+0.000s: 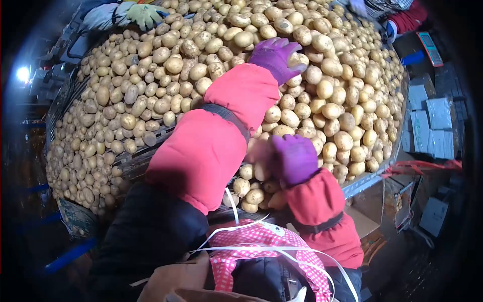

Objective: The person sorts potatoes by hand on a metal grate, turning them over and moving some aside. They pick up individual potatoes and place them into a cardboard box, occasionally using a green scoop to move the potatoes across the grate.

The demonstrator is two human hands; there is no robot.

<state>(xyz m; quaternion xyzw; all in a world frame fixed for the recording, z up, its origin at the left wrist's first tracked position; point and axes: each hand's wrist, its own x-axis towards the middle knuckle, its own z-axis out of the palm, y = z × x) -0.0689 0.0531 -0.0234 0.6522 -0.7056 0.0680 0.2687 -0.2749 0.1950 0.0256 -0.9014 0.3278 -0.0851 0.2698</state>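
A big heap of potatoes [332,109] covers the slatted surface in front of me. My left hand [275,58], in a purple glove, reaches across to the upper middle of the heap. Its fingers are spread over the potatoes, with its fingertips right at one of them. Closer to my body is my right hand [297,157], in a matching purple glove, at the near edge of the heap. Its fingers point left and are smeared by motion, beside a blurred potato [259,151]; I cannot tell whether they grip it. Pink sleeves cover both forearms.
Across the heap, a co-worker's pale gloved hand [145,16] rests at the upper left. Another person's red sleeve [407,19] shows at the upper right, near a red-edged handheld device [430,49]. Cardboard boxes [366,206] and white packets [427,123] stand to the right.
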